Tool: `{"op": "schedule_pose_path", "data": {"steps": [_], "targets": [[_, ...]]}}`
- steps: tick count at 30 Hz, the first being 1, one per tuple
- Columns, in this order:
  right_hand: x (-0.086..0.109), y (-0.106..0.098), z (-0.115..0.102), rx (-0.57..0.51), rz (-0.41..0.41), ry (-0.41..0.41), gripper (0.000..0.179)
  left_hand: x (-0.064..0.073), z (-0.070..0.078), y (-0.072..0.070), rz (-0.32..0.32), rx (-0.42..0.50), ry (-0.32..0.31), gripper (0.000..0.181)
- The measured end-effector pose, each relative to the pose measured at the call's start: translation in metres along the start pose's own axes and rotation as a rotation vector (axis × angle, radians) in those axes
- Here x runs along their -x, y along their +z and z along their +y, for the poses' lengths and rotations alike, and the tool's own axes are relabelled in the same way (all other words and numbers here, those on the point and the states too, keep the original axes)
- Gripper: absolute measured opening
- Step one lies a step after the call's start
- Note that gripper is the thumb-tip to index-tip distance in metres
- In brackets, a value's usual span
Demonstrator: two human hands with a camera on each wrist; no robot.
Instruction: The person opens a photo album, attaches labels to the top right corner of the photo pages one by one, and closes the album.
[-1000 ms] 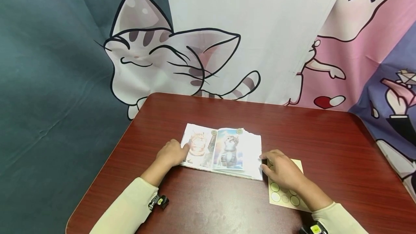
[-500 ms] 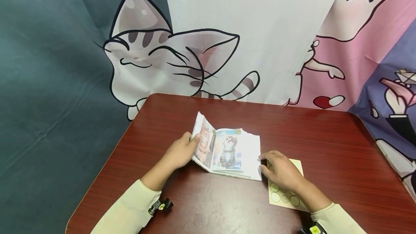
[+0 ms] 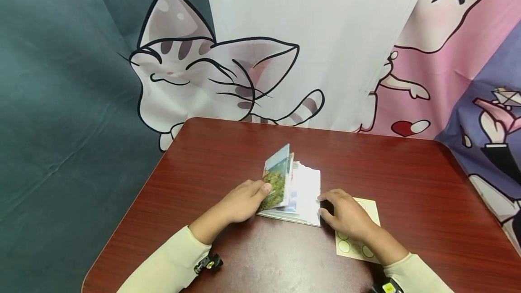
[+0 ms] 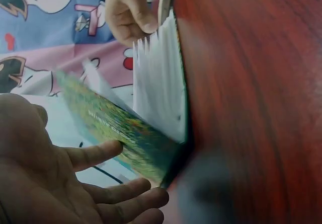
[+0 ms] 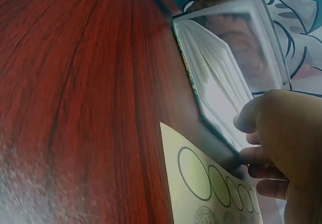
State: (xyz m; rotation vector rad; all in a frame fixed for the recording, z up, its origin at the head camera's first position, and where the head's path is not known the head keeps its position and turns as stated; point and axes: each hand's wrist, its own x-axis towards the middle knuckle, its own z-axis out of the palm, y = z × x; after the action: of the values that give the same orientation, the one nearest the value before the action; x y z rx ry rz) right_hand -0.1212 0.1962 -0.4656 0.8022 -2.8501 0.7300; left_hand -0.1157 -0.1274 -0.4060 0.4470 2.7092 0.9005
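On the table lies a small book point(image 3: 308, 190) with white pages and cat pictures; its left cover point(image 3: 277, 182), printed with a green and yellow landscape, is tilted up steeply over the pages. My left hand point(image 3: 244, 200) touches the outside of that cover, and in the left wrist view its fingers point(image 4: 95, 153) reach out nearly straight against it. Close by the book's right edge, my right hand point(image 3: 348, 214) has its fingertips right at the page border. The right wrist view shows pages fanned up inside the cover point(image 5: 221, 58).
A pale yellow sheet of round stickers point(image 3: 369, 211) lies partly under my right hand, right of the book. The reddish-brown wooden table point(image 3: 390, 162) ends before a cartoon-printed curtain point(image 3: 346, 49).
My left hand has lifted the book's left cover from lying flat and swung it rightward, covering most of the cat pictures. The right hand stays at the right edge.
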Motion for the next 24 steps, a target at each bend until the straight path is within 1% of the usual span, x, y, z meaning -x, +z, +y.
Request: {"op": "schedule_pose_path", "data": {"steps": [3,6,9,13,17,20,22,24], "targets": [[-0.001,0.002,-0.001,-0.001,0.004,-0.010,0.025,0.000,-0.001,0.004,-0.051,-0.017,-0.006,0.067],[-0.002,0.004,-0.002,-0.001,0.009,-0.019,0.027,0.000,0.001,0.005,-0.075,-0.025,-0.005,0.066],[-0.003,0.006,-0.002,0.004,0.012,-0.028,0.028,0.001,0.003,0.007,-0.067,-0.031,0.005,0.066],[-0.003,0.006,-0.003,-0.002,0.015,-0.029,0.032,0.000,0.007,0.010,-0.035,-0.032,0.024,0.063],[-0.002,0.007,-0.003,-0.058,0.009,-0.011,0.049,0.000,0.012,0.013,-0.011,-0.053,0.041,0.063],[-0.001,0.007,0.000,-0.136,-0.001,0.004,0.065,-0.001,0.017,0.016,-0.004,-0.116,0.057,0.067],[0.000,0.006,0.001,-0.178,-0.003,0.008,0.072,-0.001,0.020,0.017,-0.003,-0.167,0.069,0.070],[0.001,0.005,0.002,-0.193,-0.003,0.014,0.077,-0.002,0.024,0.019,-0.010,-0.216,0.074,0.070]]}}
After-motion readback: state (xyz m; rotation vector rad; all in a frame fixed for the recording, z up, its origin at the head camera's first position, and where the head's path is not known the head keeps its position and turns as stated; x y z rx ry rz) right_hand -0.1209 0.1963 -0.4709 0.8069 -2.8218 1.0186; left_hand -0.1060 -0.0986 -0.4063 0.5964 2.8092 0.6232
